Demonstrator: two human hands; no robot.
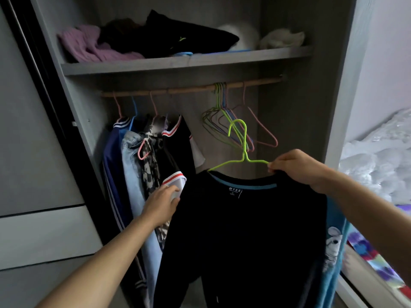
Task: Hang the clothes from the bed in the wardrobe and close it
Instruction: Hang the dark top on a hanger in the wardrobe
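A black shirt (244,236) with a blue neck band hangs on a lime-green wire hanger (242,152), held below the wooden rail (191,88) of the open wardrobe. My right hand (295,167) grips the hanger's right arm together with the shirt's shoulder. My left hand (163,203) reaches to the left with straight fingers and touches the hung clothes (144,165) at the white sleeve with a red stripe. The hanger's hook is off the rail.
Several empty wire hangers (226,121) hang at the rail's right part. Folded clothes (142,38) lie on the shelf above. A dark sliding door (37,70) stands at the left. The bed (382,156) with white bedding lies at the right.
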